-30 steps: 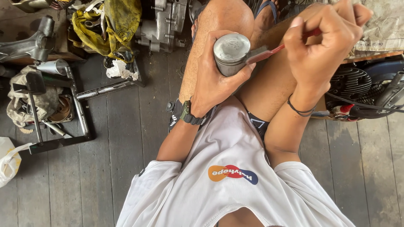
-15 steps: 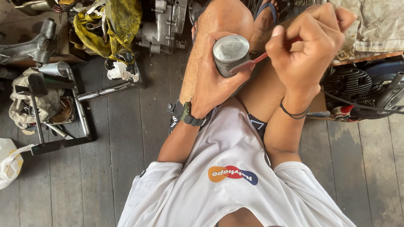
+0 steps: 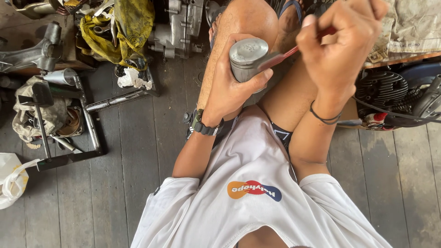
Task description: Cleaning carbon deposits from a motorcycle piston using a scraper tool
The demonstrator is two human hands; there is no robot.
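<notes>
1. Left hand (image 3: 229,89) wraps a grey metal piston (image 3: 248,59), fingers curled round its skirt, thumb pressed on the near side. Grip is closed tight round the piston, crown up and tilted slightly toward the camera.
2. Piston sits in front of the person's bent knee (image 3: 243,23), above the lap, well off the floor.
3. Right hand (image 3: 342,50) is clenched in a fist-like grip on a thin red-handled tool (image 3: 287,53). Its working end lies against the piston's upper right edge, touching it. Cannot tell the exact tool type; the tip is blurred.
4. Black watch (image 3: 204,126) on the left wrist, thin dark band (image 3: 324,117) on the right wrist.
5. White T-shirt (image 3: 257,211) with an orange, red and blue logo fills the lower centre.
6. Dark wooden plank floor (image 3: 138,165) under everything.
7. Floor, left: black metal frame (image 3: 69,138), dirty rags around it, white plastic bag (image 3: 11,179) at the edge.
8. Top left: yellow cloth (image 3: 124,27) draped beside a grey engine casing (image 3: 181,27).
9. Right: finned black engine cylinder (image 3: 381,87) with cables, just beside the right forearm.
</notes>
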